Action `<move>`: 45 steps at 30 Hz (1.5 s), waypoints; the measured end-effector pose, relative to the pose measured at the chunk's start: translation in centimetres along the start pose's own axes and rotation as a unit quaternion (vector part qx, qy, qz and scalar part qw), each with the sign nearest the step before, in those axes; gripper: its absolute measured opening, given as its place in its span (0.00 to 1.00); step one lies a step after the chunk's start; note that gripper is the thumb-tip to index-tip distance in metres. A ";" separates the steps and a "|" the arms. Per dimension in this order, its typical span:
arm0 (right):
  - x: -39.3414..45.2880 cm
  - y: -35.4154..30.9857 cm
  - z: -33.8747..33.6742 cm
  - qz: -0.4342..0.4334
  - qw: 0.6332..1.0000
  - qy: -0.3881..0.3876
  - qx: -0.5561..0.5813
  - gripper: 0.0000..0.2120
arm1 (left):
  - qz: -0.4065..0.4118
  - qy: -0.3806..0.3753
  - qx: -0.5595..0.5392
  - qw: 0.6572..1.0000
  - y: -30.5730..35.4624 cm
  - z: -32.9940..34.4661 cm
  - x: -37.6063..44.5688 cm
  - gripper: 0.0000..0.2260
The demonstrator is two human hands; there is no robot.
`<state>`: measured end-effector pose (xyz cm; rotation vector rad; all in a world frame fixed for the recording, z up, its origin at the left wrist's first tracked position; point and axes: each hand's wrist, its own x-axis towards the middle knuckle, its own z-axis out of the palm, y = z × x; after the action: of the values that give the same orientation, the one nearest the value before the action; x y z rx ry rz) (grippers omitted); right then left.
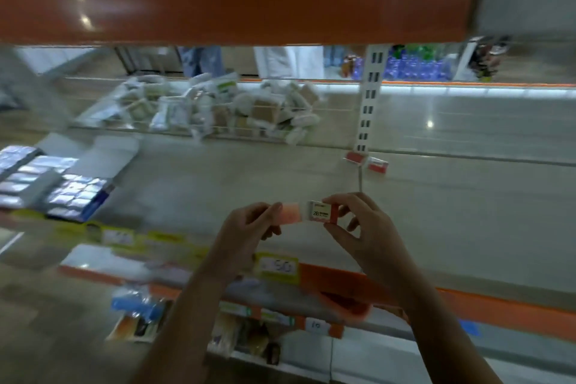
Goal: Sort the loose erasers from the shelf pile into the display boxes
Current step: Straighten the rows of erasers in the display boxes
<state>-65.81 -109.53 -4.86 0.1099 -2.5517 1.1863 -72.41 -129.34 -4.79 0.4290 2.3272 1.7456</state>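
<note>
On the far left of the shelf (280, 171) the display boxes (46, 184) are sitting, full of shiny wrapped erasers in rows, with one box lid (115, 150) folding up behind them. They are lying well to the left of both hands, on the same shelf level.

Going right, at the back of the shelf, a wire basket (202, 131) is holding the pile of loose packs (218, 106). It is blurry, so I cannot tell what each pack is.

In front of the pile and nearer to the person, the left hand (249, 227) is pinching a pink eraser (288, 212) with finger and thumb curling round it. The pink eraser is lying sideways, its long side running left to right, and its right end is pointing at the other eraser.

Just beside it, the right hand (358, 224) is pinching a white eraser with an orange end (322, 212). The thumb is pressing under it and the fingers are curling over the top. Its printed face is looking up at the person, and its long side is also running left to right. The two erasers are almost touching end to end, hanging in the air over the front of the shelf.

The left hand is the one nearer to the display boxes, so I am guessing the pink eraser is going first, moving left and a little back. The person is probably checking which kind each one is

Further right a white post with slots (369, 103) is standing up, with red tags (367, 160) at its foot
</note>
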 end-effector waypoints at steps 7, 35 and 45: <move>1.4 -7.3 7.9 -0.074 0.995 -0.062 0.037 0.15 | -0.088 0.117 -0.037 0.989 -1.6 -9.9 -4.9 0.15; 16.1 -31.6 44.6 -0.148 0.984 -0.097 0.035 0.15 | -0.098 0.155 0.020 0.983 -13.1 -53.8 -8.5 0.06; 27.0 -32.9 55.4 -0.129 0.983 -0.097 -0.083 0.16 | -0.135 0.119 0.001 0.984 -16.2 -64.5 0.3 0.04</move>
<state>-98.89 -171.11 -5.46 0.5231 -2.6877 0.9011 -95.72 -191.53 -2.09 -0.1003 2.4050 1.7423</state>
